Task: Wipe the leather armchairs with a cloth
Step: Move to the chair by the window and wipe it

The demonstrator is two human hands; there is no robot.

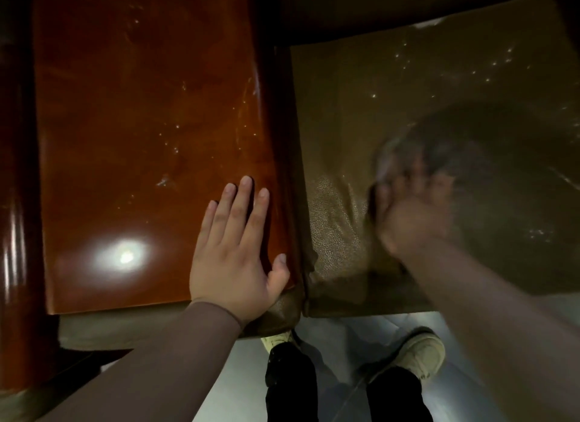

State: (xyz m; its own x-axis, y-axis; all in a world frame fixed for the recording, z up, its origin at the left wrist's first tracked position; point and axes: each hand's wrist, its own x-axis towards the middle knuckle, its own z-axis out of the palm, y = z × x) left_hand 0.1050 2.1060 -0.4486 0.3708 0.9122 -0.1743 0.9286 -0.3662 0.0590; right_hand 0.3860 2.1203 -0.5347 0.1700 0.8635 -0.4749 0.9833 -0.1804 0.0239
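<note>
Your L hand (233, 252) lies flat on the glossy wood top (141, 139), fingers straight, slightly spread. R hand (411, 214) w/ cloth (439, 157) on the seat (408, 91), too blurred; can't tell finger state.

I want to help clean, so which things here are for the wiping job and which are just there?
For the job:
- olive leather seat, being wiped
- cloth, blurred, under the right hand
- left hand, flat on the shiny brown surface; whether that is another chair is unclear

Just there:
- pale floor
- two light shoes
</note>
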